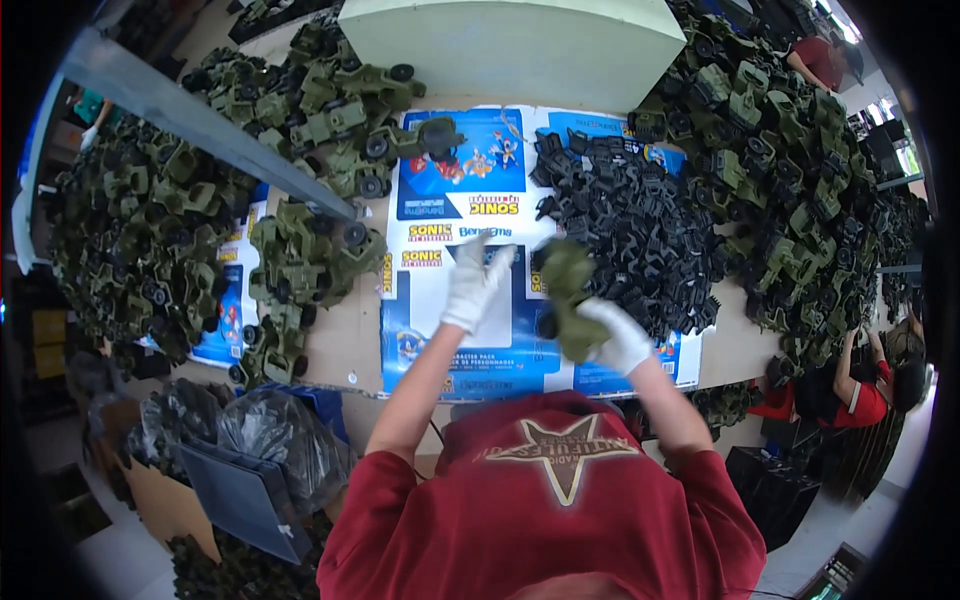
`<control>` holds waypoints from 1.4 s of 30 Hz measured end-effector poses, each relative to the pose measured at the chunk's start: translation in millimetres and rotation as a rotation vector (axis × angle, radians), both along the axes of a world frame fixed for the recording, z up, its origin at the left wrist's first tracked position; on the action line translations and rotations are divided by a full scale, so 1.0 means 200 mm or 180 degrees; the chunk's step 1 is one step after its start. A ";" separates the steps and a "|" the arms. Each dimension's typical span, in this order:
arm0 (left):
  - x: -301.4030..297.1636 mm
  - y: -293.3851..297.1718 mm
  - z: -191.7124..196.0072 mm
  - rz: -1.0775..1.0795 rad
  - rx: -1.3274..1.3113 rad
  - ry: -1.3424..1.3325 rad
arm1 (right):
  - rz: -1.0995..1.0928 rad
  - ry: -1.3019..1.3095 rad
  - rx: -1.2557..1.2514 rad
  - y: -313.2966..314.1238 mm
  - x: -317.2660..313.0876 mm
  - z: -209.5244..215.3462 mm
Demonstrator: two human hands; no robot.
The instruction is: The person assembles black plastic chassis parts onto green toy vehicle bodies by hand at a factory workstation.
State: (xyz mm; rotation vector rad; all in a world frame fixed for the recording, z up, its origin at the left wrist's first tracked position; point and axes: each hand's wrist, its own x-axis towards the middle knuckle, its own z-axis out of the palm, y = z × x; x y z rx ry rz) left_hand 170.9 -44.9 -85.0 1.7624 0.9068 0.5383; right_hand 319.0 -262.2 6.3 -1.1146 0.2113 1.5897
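My right hand (618, 338), in a white glove, is closed round one end of an olive-green toy jeep (575, 318). The jeep is smeared by motion and held above the printed cardboard, beside a heap of small black plastic parts (625, 215). To its left, my gloved left hand (477, 285) is raised over the same blue and white printed cardboard sheet (462, 360). Its fingers are spread and nothing shows in them.
Toy jeeps are piled at the left (150, 240) and right (800, 170). A grey metal post (210, 125) slants across the left side. A pale green box (510, 50) stands at the back. Another person in red (865, 395) works at right.
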 end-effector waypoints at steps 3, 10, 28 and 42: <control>0.13 0.51 0.11 0.0273 0.1761 0.0996 | -0.2093 -0.1148 0.1298 0.03 0.56 0.39; 0.42 1.13 0.28 -0.0395 0.2019 0.3021 | -0.1379 -0.3743 0.0270 0.17 0.85 0.50; -0.77 -0.15 0.13 -0.0844 0.2231 0.0983 | 0.2201 -0.7144 0.1060 0.66 0.13 -0.45; -0.48 -0.07 0.07 -0.0102 -0.0250 0.1727 | 0.2725 -0.5831 -0.1180 0.52 -0.32 -0.30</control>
